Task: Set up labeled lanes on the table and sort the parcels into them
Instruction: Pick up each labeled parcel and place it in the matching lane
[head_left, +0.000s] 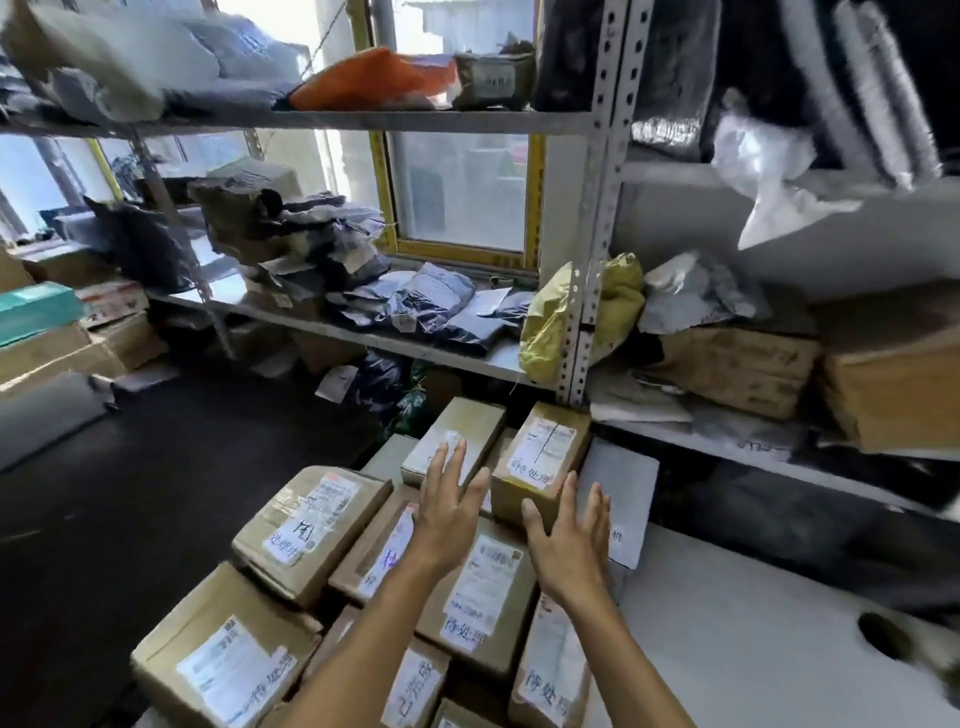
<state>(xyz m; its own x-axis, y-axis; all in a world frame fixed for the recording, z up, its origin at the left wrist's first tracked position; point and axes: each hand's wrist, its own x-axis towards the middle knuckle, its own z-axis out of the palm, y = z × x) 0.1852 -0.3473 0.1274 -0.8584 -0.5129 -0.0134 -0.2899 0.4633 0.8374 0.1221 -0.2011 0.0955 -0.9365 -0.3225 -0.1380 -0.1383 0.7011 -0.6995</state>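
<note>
Several brown cardboard parcels with white handwritten labels lie packed together on the white table (727, 649). A small upright box (545, 452) stands at the far end of the pile, beside a flat box (457, 431). My left hand (449, 512) hovers with straight spread fingers over the flat box and the gap to the left of the small box. Fingers straight, my right hand (569, 540) is at the small box's near right corner, thumb against its front face. Larger boxes (311, 525) (223, 670) lie at the left, and another (483, 597) passes under my wrists.
A metal shelf rack (592, 218) stands behind the table, loaded with grey mailer bags (426, 306), a yellow bag (550, 317) and cartons (737, 369). A white sheet (618, 488) lies to the right of the small box. Dark floor lies at left; a round hole (883, 636) opens in the table.
</note>
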